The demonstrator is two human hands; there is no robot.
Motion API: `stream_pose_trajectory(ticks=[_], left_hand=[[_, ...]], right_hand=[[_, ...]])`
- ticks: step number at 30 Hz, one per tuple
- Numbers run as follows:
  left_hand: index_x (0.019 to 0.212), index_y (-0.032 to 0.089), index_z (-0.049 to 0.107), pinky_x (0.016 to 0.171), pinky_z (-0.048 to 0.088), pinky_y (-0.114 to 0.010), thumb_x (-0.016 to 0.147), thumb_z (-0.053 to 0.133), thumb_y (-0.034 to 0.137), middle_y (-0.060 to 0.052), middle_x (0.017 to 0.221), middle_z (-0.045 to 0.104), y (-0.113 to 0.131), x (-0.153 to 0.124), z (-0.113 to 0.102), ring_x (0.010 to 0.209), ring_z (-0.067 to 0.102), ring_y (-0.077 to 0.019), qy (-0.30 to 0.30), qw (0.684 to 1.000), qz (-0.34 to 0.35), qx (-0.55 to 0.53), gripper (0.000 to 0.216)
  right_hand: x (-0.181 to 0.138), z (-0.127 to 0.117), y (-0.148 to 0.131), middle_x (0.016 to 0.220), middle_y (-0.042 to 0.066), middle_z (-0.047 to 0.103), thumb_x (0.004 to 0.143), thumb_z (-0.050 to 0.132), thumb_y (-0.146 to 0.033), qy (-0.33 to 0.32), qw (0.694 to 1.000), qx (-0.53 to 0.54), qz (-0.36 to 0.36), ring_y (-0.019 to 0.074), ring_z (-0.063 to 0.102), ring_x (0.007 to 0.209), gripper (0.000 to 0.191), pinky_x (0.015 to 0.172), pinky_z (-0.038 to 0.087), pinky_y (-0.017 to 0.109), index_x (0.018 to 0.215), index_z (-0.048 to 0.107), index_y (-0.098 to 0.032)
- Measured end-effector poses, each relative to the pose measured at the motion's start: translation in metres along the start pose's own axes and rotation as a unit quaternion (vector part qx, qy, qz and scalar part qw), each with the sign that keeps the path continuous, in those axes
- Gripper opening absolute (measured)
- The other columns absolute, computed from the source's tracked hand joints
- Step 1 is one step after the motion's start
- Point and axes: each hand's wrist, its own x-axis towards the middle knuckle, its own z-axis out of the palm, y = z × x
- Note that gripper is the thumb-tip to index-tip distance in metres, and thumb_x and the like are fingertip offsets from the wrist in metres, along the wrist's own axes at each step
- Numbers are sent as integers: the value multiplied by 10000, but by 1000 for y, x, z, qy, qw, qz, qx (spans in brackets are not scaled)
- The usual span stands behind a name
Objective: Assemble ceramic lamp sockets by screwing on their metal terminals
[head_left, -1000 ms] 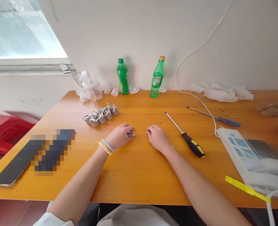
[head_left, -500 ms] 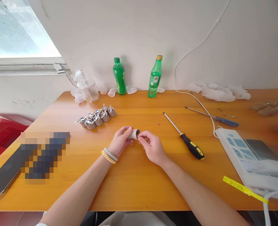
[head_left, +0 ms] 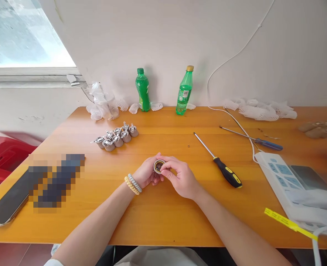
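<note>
Over the table, my left hand (head_left: 147, 171) is closed around a grey-beige lamp socket (head_left: 155, 168). Its round mouth faces me, showing a brass-coloured lining and a dark inside. My right hand (head_left: 181, 177) touches the socket's right rim, thumb and index finger curled against it; anything small between these fingers is hidden. Several similar sockets (head_left: 117, 140) with metal brackets on top stand in a cluster to the left beyond my hands. A tiny metal piece (head_left: 188, 146) lies on the table ahead of my right hand.
A black-and-yellow screwdriver (head_left: 227, 171) and a blue-handled one (head_left: 268, 144) lie to the right. Beside them is a white power strip (head_left: 274, 177) with a cable. Two green bottles (head_left: 143, 90) stand by the wall. A dark phone-like slab (head_left: 8, 197) lies left.
The lamp socket has turned from lying sideways to facing its open mouth towards me. My right fingers have shifted from its opening onto the rim. The view has shifted slightly.
</note>
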Motion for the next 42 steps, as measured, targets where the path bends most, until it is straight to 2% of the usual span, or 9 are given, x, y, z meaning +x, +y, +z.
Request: stream_pose_trajectory(ticks=[2, 6, 9, 13, 17, 21, 25, 30, 42], left_hand=[[829, 165, 512, 354, 364, -239, 821, 389, 608, -12, 563, 554, 1, -2, -1, 386, 517, -136, -8, 999, 38, -9, 460], [1087, 209, 412, 527, 454, -265, 717, 623, 328, 4, 745, 609, 0, -6, -5, 572, 601, -142, -46, 987, 152, 40, 442], [1038, 206, 386, 572, 431, -242, 668, 687, 194, 7, 796, 587, -4, -7, -6, 627, 558, -106, -38, 967, 204, 149, 478], [948, 208, 372, 577, 424, -246, 697, 720, 258, 5, 781, 599, -10, -7, -6, 628, 538, -107, 39, 914, 284, 288, 432], [933, 197, 461, 620, 464, -270, 686, 745, 307, -21, 827, 634, -8, -7, -8, 678, 570, -135, 63, 875, 332, 347, 392], [985, 186, 612, 693, 487, -296, 690, 745, 363, -68, 927, 617, -3, -9, -12, 765, 573, -157, 71, 844, 348, 401, 369], [1146, 192, 560, 727, 500, -322, 675, 758, 382, -82, 964, 643, 0, -11, -16, 775, 601, -172, 28, 867, 313, 386, 546], [982, 177, 584, 760, 490, -327, 692, 744, 318, -67, 920, 658, 4, -14, -18, 773, 597, -166, -2, 868, 316, 384, 360], [1013, 179, 614, 798, 482, -328, 712, 712, 264, -67, 945, 674, 8, -18, -20, 839, 610, -187, -19, 850, 307, 427, 328]], right_hand=[[0, 2, 2, 1201, 74, 634, 889, 525, -213, 35, 999, 19, 33, 196, 578, 1137, 121, 947, 469, 372, 807, 613, -211], [-1, 6, 5, 1179, 91, 638, 890, 523, -268, 105, 989, 66, 83, 206, 595, 1115, 119, 903, 506, 370, 828, 607, -209], [-1, 5, 2, 1167, 89, 636, 886, 535, -299, 109, 985, 95, 95, 205, 607, 1089, 128, 898, 516, 372, 833, 610, -210], [-2, -1, -2, 1116, 72, 639, 867, 573, -288, 53, 987, 132, 73, 199, 606, 1086, 112, 921, 510, 368, 821, 640, -210], [-2, -10, -2, 1062, 68, 646, 861, 583, -263, 62, 994, 79, 45, 184, 636, 982, 89, 821, 548, 342, 842, 655, -215], [-1, -16, -1, 1028, 73, 666, 862, 572, -234, 72, 996, -41, 14, 179, 638, 925, 92, 708, 554, 304, 868, 661, -211], [1, -21, -1, 901, 59, 648, 857, 570, -227, 51, 994, -98, 8, 147, 612, 754, 106, 581, 506, 274, 835, 673, -213], [1, -23, -3, 823, 36, 519, 845, 579, -232, -5, 993, -117, -5, 118, 512, 662, 123, 534, 440, 266, 776, 680, -220], [1, -23, -3, 820, 31, 470, 815, 602, -205, -50, 993, -106, 16, 123, 500, 698, 107, 545, 437, 255, 767, 697, -220]])
